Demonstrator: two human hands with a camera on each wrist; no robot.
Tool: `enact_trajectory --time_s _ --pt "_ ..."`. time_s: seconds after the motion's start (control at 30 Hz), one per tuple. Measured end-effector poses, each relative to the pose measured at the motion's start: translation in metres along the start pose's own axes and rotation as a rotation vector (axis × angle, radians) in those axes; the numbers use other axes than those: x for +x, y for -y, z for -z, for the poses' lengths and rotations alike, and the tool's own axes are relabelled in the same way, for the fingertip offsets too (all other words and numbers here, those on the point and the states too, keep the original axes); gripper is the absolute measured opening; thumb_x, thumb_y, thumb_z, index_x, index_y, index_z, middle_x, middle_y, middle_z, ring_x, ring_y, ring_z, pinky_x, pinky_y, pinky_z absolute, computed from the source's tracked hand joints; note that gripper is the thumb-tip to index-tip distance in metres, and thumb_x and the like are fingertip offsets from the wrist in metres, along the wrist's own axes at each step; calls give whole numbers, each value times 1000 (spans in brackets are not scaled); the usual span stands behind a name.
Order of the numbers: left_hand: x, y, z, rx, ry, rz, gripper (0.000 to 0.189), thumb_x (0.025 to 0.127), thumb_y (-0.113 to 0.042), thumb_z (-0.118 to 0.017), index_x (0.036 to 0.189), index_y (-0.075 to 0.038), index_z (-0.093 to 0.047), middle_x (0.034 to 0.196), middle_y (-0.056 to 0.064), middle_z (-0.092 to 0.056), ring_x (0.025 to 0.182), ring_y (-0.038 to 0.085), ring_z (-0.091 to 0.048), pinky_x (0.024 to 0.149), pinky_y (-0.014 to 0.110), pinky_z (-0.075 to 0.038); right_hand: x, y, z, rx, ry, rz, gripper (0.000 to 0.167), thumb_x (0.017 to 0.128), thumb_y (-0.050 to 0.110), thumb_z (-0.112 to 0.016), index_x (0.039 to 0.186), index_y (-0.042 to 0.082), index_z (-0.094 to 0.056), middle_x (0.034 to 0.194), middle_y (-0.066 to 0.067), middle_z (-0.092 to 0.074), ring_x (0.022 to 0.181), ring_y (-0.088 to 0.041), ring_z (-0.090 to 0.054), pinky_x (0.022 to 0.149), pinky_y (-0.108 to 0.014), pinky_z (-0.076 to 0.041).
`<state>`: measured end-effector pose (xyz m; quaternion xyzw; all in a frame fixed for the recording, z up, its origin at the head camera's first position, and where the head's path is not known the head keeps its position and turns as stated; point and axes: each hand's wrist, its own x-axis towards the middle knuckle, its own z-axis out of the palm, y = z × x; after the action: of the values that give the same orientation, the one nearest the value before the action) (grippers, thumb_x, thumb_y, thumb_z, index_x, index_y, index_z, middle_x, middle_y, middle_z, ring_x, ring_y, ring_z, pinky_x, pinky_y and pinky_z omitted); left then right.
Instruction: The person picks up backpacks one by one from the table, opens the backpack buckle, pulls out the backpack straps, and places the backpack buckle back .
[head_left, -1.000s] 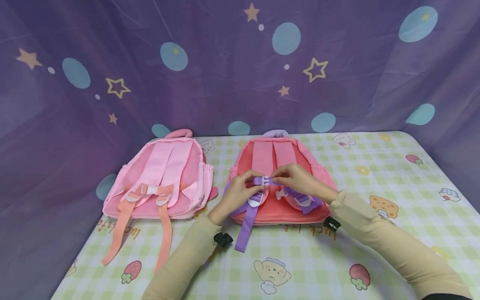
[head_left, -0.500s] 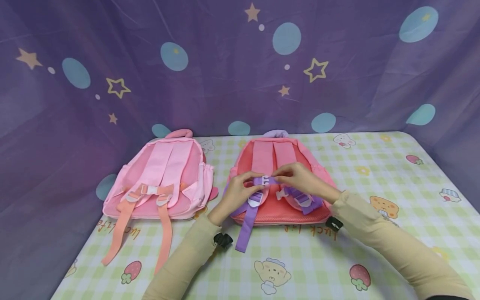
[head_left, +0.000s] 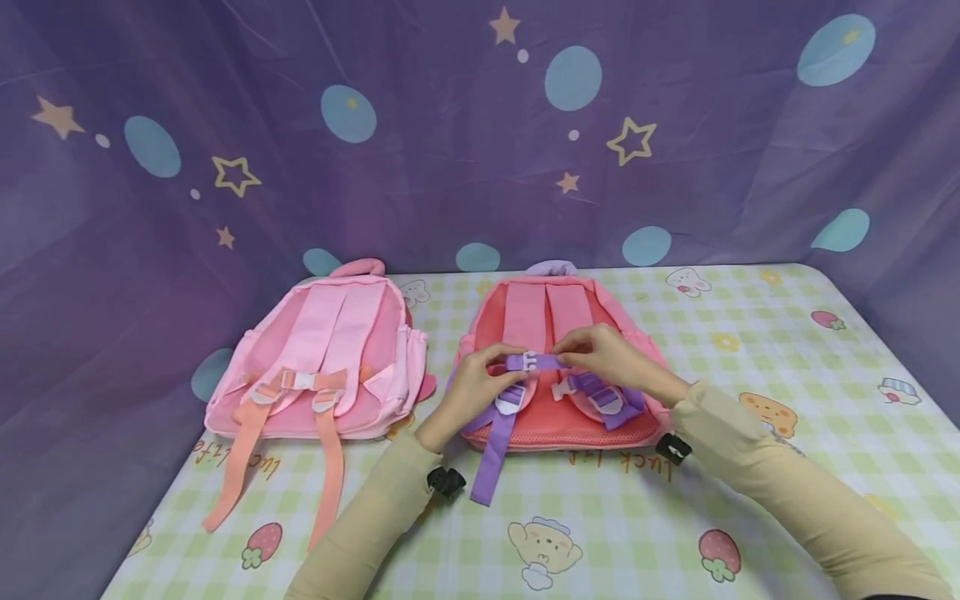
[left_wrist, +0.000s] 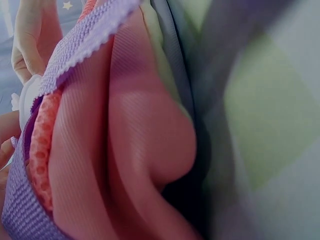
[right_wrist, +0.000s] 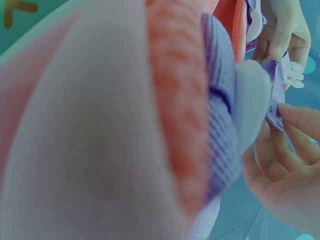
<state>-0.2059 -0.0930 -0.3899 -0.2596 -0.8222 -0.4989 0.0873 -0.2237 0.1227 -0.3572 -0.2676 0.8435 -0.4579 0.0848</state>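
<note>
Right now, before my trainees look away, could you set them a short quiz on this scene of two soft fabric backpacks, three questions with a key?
1. Fill in: the left hand and right hand hold a flat woven strap with a white plastic buckle; the strap is ____.
2. In the head view, the light pink fabric backpack lies on which side of the coral-pink fabric backpack: A left, B right?
3. True or false: both hands hold a strap of the light pink backpack.

Key: 1. purple; 2. A; 3. false, they are over the coral-pink one.

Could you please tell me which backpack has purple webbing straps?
The coral backpack on the right; the pale pink backpack on the left has orange webbing straps.
</note>
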Motion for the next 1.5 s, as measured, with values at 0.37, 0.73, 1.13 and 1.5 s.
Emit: enact_trajectory --time_s 0.37,0.73,1.13,1.5 --pt "0 -2 -1 -2 30 42 27 76 -12 -69 102 -8 -63 95 3 -65 89 11 -59 77 25 -48 -1 11 -4 47 9 -16 16 84 1 -56 97 -5 -64 89 -15 -64 72 -26 -61 66 -37 -51" --pt "-2 -39 7 -17 52 80 26 76 0 -66 101 4 -61 97 15 -64 90 23 -60 79 35 -48 5 5 -9 -5 -8 17 16 83 7 -60 96 0 -67 89 -9 -64 69 -23 -58 60 -23 -47" --pt "-2 -40 7 0 29 72 27 75 -1 -67 100 4 -63 95 16 -65 87 23 -60 74 37 -49 3 4 -7 2 4 8 18 83 9 -60 98 2 -66 93 -8 -65 73 -18 -58 65 -24 -48" --pt "0 -21 2 10 7 69 28 74 -5 -70 100 0 -64 95 13 -65 81 19 -59 68 33 -49 1 -3 0 26 27 9 20 84 3 -57 101 -3 -64 99 -14 -63 78 -17 -61 67 -27 -51"
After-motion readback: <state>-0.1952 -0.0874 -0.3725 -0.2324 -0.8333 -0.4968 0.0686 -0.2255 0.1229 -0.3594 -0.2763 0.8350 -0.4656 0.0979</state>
